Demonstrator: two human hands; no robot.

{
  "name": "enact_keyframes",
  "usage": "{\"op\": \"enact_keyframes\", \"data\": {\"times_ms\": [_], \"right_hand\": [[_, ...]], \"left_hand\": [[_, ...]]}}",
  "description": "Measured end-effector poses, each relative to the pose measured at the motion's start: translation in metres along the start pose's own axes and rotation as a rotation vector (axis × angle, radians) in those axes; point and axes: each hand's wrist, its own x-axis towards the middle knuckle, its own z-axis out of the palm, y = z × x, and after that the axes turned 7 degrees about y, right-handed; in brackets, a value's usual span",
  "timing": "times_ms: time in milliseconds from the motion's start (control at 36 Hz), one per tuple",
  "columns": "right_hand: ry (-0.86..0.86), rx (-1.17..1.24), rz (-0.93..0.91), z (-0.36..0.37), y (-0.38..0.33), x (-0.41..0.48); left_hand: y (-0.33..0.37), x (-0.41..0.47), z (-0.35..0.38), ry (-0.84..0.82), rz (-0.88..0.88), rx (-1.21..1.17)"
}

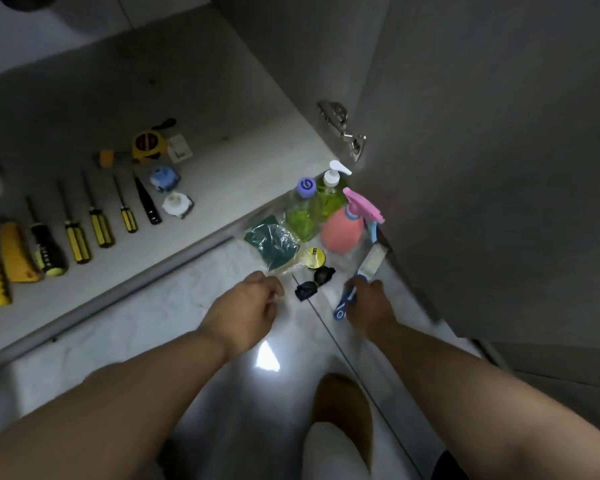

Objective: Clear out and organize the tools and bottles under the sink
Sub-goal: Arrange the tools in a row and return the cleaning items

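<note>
Blue-handled brush (369, 263) lies low over the floor (174, 317), its long axis running from the near handle up and rightward to the pink spray bottle (342, 233). The right hand (369, 303) grasps the handle. The left hand (246, 303), loosely curled and empty, sits just beside the sponge pack (271, 242). Judgement: the right hand is nearer the bottles.

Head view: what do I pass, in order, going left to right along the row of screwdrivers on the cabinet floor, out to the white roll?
Black-and-yellow-handled screwdriver → longest yellow-handled screwdriver → middle yellow-handled screwdriver → shortest yellow-handled screwdriver → black-handled pointed tool → white roll.
</note>
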Motion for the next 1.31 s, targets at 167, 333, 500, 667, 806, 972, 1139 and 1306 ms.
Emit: {"op": "enact_keyframes", "data": {"times_ms": [167,333,500,667,806,972,1139,1306], "right_hand": [[0.051,-0.110,0.045,0.011,0.004,-0.010],[-0.018,-0.109,-0.054,0.006,0.009,-0.047],[-0.130,-0.116,-0.281,-0.033,-0.002,-0.091],[-0.123,-0.088,-0.563,-0.087,-0.057,-0.117],[-0.002,-0.124,-0.723,-0.119,-0.138,-0.095],[0.089,-0.204,-0.728,-0.110,-0.231,-0.031],[0.063,-0.262,-0.678,-0.063,-0.289,0.027],[0.170,-0.269,-0.600,-0.022,-0.317,0.060]], "left_hand": [[-0.010,0.014,-0.011,-0.096,0.056,-0.006],[-0.010,0.021,-0.046,-0.142,0.139,0.136],[0.001,0.023,-0.098,-0.221,0.195,0.287],[-0.007,0.020,-0.137,-0.192,0.170,0.331],[-0.037,0.021,-0.153,-0.124,0.102,0.252],[-0.084,0.007,-0.150,0.088,0.037,0.243],[-0.126,-0.011,-0.146,0.131,0.067,0.293],[-0.151,-0.014,-0.140,0.164,0.046,0.158]]}}
